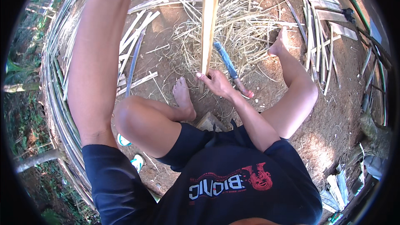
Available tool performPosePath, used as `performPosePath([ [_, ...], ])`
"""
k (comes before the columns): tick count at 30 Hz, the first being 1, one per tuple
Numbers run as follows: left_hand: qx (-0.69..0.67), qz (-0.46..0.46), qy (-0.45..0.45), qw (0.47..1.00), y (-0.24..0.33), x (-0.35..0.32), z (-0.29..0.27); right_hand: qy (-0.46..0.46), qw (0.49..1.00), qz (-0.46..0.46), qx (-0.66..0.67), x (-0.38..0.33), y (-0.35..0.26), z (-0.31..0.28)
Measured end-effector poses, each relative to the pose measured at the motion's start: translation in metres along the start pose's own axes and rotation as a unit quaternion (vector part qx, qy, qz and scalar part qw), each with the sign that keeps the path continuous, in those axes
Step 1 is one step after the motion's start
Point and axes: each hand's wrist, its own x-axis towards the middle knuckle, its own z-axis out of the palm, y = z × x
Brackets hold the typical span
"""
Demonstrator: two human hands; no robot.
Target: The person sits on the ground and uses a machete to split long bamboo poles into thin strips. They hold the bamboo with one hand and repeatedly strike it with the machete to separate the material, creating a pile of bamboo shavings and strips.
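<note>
A long, pale bamboo slat point(210, 21) stands up in front of me and runs out past the top edge. My right hand point(216, 82) is closed around its lower end, with the thumb pointing left. Up the left side stretches my left arm, and its hand lies beyond the top edge, out of sight. Just right of the slat a large knife point(227, 61) with a bluish blade and a reddish-brown handle lies on the ground, its handle close to my right wrist. Thin bamboo shavings point(246, 29) are heaped behind the knife.
Split bamboo strips point(135, 43) lie on the ground at left, and more strips point(318, 37) lie at right. Long bamboo poles point(62, 96) line the left edge. A small block point(211, 121) sits between my legs. Crumpled silvery pieces point(336, 189) lie at lower right.
</note>
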Motion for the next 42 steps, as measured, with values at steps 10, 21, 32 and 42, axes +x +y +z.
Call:
performPosePath([
  [10,0.22,-0.431,-0.55,0.681,-0.062,-0.231,0.017,0.123,0.91,0.196,0.345,0.018,0.034,-0.039],
  [21,0.001,-0.589,-0.312,0.745,-0.033,-0.269,0.024,0.094,0.852,0.168,0.486,0.013,0.018,-0.012],
  [32,-0.149,-0.494,0.098,0.851,0.0,-0.18,-0.073,0.226,0.883,0.354,-0.212,-0.015,0.156,0.001],
  [42,-0.268,-0.325,0.235,0.876,0.016,-0.116,-0.1,0.113,0.92,0.344,-0.147,-0.007,0.184,-0.001],
])
